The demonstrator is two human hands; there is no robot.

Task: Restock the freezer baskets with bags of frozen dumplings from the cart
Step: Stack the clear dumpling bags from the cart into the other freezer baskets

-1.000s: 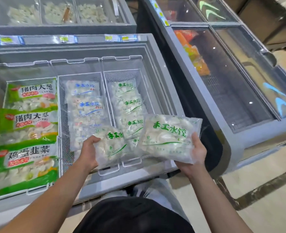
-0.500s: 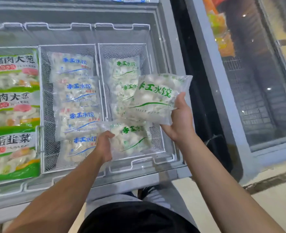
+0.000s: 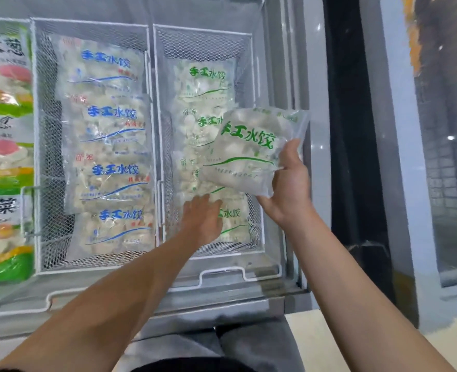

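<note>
Right hand grips a tilted green-print bag over the right basket, long axis near-far; left hand presses flat-fingered on the near bag below.

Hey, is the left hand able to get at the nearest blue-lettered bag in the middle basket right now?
Probably yes. The left hand only rests on a green-lettered bag next door; the blue-lettered bag lies uncovered on top.

Glass-lidded chest, perhaps pale floor
</note>
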